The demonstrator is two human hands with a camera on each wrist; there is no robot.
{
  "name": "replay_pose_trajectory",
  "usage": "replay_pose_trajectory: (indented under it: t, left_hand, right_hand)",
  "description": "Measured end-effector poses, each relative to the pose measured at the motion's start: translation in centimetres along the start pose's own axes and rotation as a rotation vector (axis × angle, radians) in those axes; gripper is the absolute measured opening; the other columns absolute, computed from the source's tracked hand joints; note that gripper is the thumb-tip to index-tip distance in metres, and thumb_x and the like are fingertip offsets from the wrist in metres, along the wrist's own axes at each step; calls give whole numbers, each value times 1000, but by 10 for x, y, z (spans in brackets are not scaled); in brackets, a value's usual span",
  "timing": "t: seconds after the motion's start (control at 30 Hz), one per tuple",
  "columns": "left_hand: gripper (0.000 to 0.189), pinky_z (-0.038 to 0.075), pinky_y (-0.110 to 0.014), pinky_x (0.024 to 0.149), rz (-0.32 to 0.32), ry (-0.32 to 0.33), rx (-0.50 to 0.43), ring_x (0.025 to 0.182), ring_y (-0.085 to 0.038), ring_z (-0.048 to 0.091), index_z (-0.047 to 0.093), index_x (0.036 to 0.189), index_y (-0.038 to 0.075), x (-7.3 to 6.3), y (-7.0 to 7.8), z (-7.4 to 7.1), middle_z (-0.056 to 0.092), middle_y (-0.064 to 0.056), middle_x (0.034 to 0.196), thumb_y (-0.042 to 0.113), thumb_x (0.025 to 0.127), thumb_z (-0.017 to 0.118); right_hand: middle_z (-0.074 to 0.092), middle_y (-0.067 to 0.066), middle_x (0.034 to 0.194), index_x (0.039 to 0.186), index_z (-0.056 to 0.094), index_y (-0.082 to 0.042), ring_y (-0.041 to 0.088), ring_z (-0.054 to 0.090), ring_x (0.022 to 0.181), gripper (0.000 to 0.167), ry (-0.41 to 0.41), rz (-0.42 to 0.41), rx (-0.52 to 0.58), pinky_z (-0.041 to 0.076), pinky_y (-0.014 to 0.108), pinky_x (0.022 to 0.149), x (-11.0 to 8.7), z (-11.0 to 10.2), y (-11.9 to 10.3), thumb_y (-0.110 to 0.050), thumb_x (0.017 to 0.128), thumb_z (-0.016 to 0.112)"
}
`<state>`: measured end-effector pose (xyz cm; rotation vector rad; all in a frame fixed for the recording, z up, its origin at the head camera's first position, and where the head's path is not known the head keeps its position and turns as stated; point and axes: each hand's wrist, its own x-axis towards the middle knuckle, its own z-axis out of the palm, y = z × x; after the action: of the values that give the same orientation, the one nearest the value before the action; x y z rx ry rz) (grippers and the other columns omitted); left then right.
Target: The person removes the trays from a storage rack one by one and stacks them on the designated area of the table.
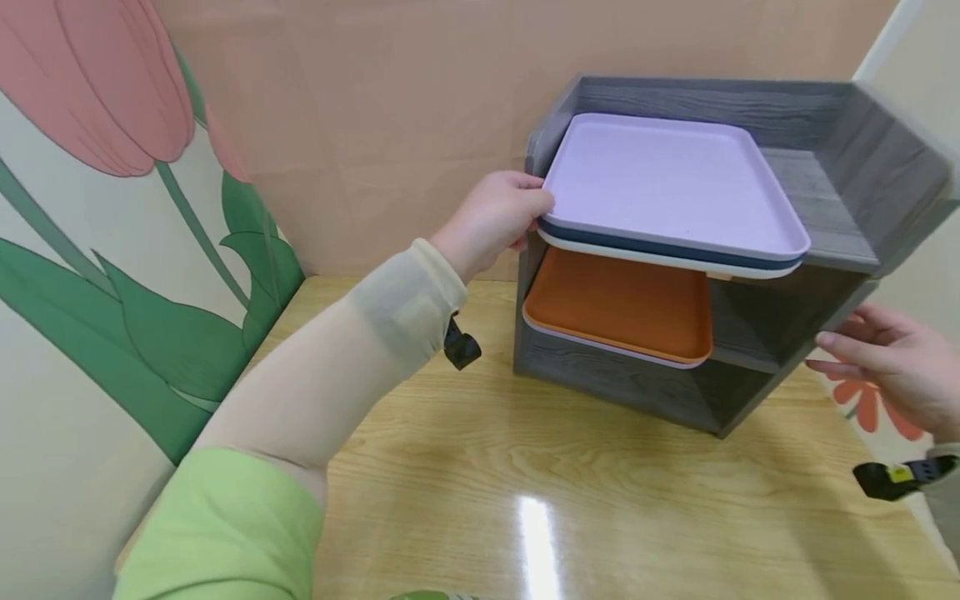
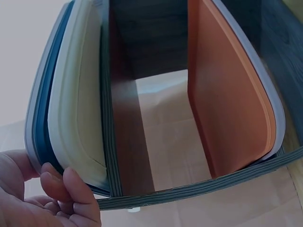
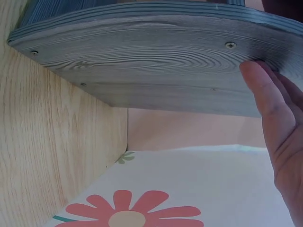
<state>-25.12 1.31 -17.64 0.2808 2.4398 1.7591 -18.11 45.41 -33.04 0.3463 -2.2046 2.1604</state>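
Note:
On the top board of a grey wood-grain shelf unit (image 1: 806, 187) lies a stack of trays: a lilac tray (image 1: 667, 183) over a dark blue tray (image 2: 47, 127) and a white tray (image 2: 71, 109). My left hand (image 1: 495, 217) pinches the stack's left edge near the front corner, thumb on the lilac rim and fingers lower down. At the unit's right outer side, my right hand (image 1: 892, 358) rests its fairly straight fingertips against the panel (image 3: 156, 61). One level below, an orange tray (image 1: 622, 304) sits on another pale lilac tray (image 2: 279, 123), both jutting out in front.
The unit stands on a wooden table (image 1: 600, 492) in front of a plain tan backdrop (image 1: 375, 108). To the left is a wall panel with painted tulips (image 1: 97, 83). A white surface with a red flower print (image 3: 128, 208) lies on the right.

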Motion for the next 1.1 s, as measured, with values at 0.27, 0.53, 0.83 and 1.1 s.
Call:
replay_pose_trajectory:
  t: [0.27, 0.53, 0.83, 1.1]
  left_hand:
    - [33, 36, -23, 51, 22, 14, 59, 57, -13, 42, 63, 119, 8, -5, -1, -7, 50, -2, 71, 7, 90, 50]
    - [27, 38, -22, 49, 33, 26, 111, 51, -13, 43, 67, 110, 4, -7, 0, -12, 54, -3, 68, 6, 87, 52]
    - [20, 32, -22, 45, 69, 58, 181, 49, -12, 43, 68, 81, 5, -12, 14, -17, 54, -3, 60, 6, 87, 49]
    - [27, 35, -21, 47, 59, 35, -15, 54, -13, 46, 65, 105, 4, -20, 11, -23, 60, -8, 70, 4, 90, 42]
  right_hand:
    - [66, -14, 108, 140, 48, -17, 8, 69, 83, 54, 48, 43, -85, 56, 26, 60, 0, 6, -4, 9, 94, 52]
    - [68, -13, 106, 137, 52, -20, 11, 70, 80, 51, 38, 34, -41, 56, 27, 59, -1, 7, -5, 9, 95, 50]
    - [67, -16, 105, 138, 51, -20, 9, 70, 80, 50, 51, 54, -85, 56, 27, 58, 0, 7, -6, 6, 95, 52]
    - [67, -15, 106, 138, 51, -20, 10, 70, 81, 51, 37, 56, -52, 56, 27, 60, 2, 8, -5, 7, 95, 50]
